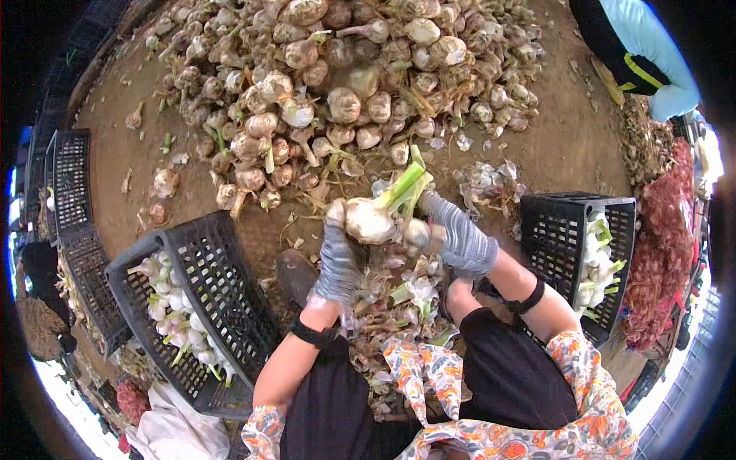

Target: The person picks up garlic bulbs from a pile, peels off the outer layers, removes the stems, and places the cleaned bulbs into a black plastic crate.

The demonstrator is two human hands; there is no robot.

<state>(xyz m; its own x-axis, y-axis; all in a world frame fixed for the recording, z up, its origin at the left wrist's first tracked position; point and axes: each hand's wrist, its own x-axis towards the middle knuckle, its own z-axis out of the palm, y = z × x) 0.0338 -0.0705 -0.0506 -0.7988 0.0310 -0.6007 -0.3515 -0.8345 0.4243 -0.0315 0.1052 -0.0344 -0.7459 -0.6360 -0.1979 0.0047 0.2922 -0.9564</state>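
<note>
A large white garlic bulb (369, 221) with a thick green stalk (406, 186) is held up in front of me, over a litter of peelings. My left hand (337, 257), in a grey striped glove with dirty fingertips, is closed around the bulb's left side. From the right, my right hand (464, 238), gloved alike, has its fingers closed at the base of the stalk and the bulb's right side. Its exact grip is partly hidden. Loose papery garlic skins (418, 295) cover the ground between my legs.
Beyond my hands rises a big heap of unpeeled garlic (345, 103). Black crates with cleaned garlic stand at left (238, 261) and right (552, 230). Red mesh sacks (663, 245) lie far right. Another person's light-blue sleeve (648, 42) shows top right.
</note>
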